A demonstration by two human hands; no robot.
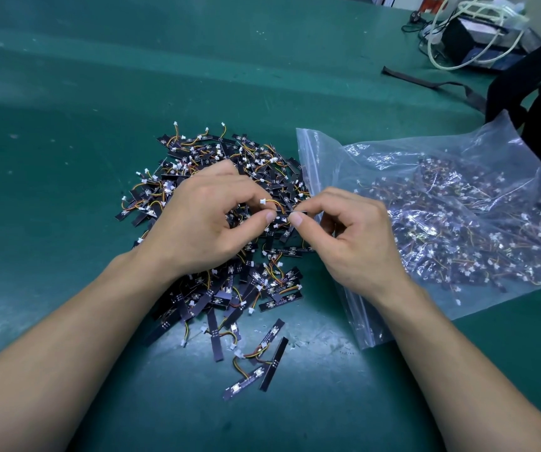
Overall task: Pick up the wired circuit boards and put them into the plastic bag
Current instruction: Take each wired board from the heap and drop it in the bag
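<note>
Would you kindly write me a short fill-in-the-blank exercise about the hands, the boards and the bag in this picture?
The left hand and right hand pinch ____ wired circuit board between them.
The plastic bag lies to the ____ of the pile of boards.
The bag already holds boards, so it is not ____.
Missing words: one; right; empty.

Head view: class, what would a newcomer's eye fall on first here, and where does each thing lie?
First, the big pile of wired circuit boards in the middle of the green table. Over it, the left hand and right hand pinch one board between their fingertips. To the right lies a clear plastic bag, already holding many boards.
</note>
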